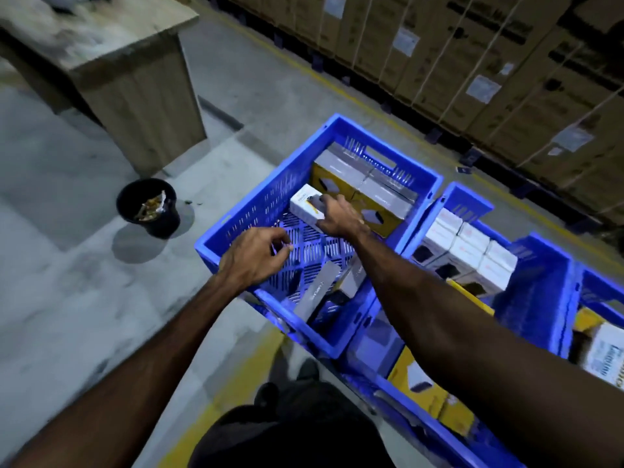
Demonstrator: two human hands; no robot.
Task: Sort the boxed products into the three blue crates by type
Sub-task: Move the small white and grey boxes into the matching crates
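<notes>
Right hand: right hand is reaching into the nearest blue crate, its fingers and thumb curling round a small white box and gripping it from above.
White box: it is sitting low inside that crate, against the perforated left wall and just beside the yellow-and-grey boxes lining the far end.
Left hand: left hand is hovering over the crate's near left rim, fingers loosely curled, fingertips close to the thumb, holding nothing I can make out.
Crate floor: grey boxes are lying tilted at the near end, partly hidden under the right forearm.
Middle crate: second crate is standing touching the first on its right, holding white boxes packed in rows.
Far right crate: third crate is showing a yellow box and a printed white box at the picture edge.
Foreground: yellow boxes are lying below the right forearm.
Surroundings: black bucket is standing on the concrete floor beside a wooden desk; stacked cartons are lining the back.
</notes>
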